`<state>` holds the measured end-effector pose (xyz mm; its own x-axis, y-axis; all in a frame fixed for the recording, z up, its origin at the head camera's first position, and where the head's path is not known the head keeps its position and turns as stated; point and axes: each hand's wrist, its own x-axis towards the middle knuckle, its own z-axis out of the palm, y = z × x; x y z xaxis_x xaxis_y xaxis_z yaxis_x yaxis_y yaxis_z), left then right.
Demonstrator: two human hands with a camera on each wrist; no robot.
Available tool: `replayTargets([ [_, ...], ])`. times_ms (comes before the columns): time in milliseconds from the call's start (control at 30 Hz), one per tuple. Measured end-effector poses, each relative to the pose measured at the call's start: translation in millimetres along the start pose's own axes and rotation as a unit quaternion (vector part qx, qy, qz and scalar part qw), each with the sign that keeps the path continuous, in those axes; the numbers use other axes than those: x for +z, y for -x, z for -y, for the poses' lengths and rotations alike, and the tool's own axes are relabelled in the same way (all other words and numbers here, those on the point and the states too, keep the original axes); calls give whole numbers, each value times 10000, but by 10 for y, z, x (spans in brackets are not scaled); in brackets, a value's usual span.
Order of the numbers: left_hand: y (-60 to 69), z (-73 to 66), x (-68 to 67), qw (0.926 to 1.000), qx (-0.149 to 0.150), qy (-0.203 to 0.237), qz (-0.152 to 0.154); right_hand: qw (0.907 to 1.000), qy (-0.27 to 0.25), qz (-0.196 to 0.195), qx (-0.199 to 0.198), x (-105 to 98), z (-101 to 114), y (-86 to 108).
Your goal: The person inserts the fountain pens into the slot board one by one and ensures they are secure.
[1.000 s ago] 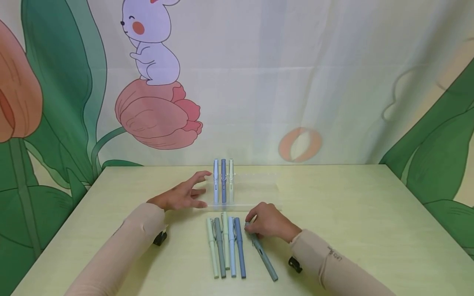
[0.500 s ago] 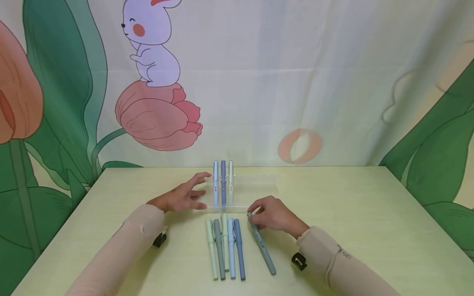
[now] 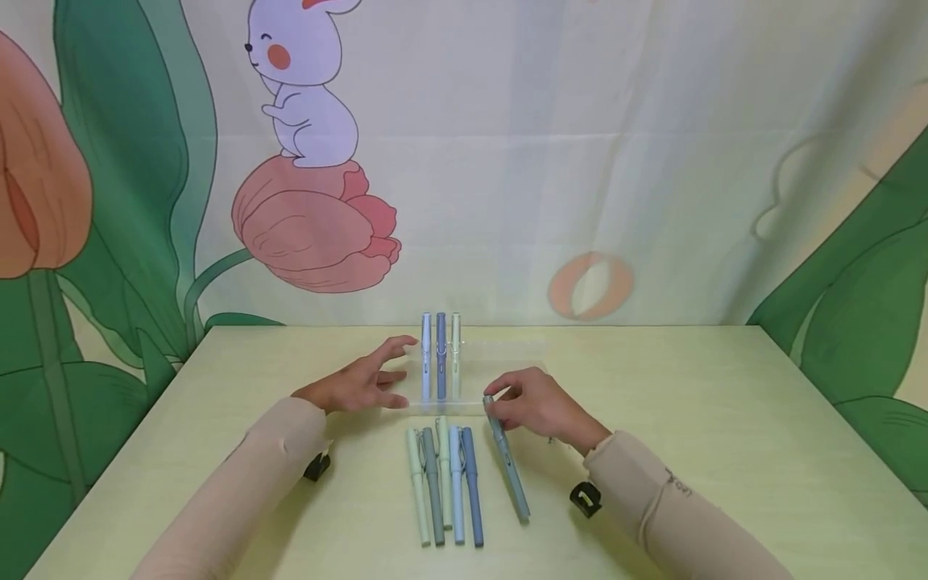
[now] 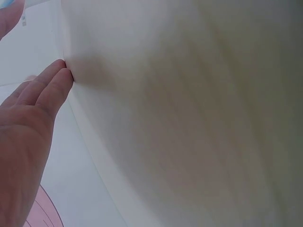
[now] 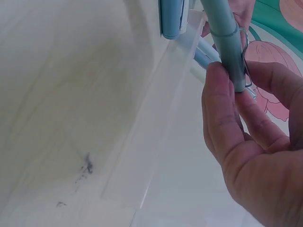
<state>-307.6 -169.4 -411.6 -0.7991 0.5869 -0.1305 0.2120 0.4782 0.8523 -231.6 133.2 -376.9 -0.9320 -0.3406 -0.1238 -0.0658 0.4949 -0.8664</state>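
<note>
My right hand [image 3: 536, 403] pinches a grey-green pen [image 3: 511, 463] by its clip end. The pen slants down toward the front, and in the right wrist view thumb and fingers hold the end of this pen [image 5: 226, 38]. Behind it lies a clear plastic pen tray [image 3: 507, 372]. In its left part a light blue pen [image 3: 426, 362], a dark blue pen [image 3: 441, 362] and a pale green pen [image 3: 456, 366] lie side by side. My left hand [image 3: 360, 382] is at the tray's left end, fingers spread; in the left wrist view its fingertips [image 4: 60, 71] meet the table.
In front of the tray several capped pens lie in a row on the table, among them a light green pen [image 3: 419, 487], a grey-green one [image 3: 434, 491] and a blue one [image 3: 474, 491]. A printed curtain [image 3: 471, 201] hangs behind the table's back edge.
My right hand has moved back toward the tray, lifting the grey-green pen and drawing it away from the front. The left hand has stayed at the tray's left end.
</note>
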Motion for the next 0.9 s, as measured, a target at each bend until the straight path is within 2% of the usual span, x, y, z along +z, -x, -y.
replayTargets([
  [333,-9,-20,0,10000,18,6,1,9996,-124,-126,-212,-77,98,-34],
  [900,17,-33,5,9999,-92,21,-49,9974,-26,-581,-419,-210,235,-151],
])
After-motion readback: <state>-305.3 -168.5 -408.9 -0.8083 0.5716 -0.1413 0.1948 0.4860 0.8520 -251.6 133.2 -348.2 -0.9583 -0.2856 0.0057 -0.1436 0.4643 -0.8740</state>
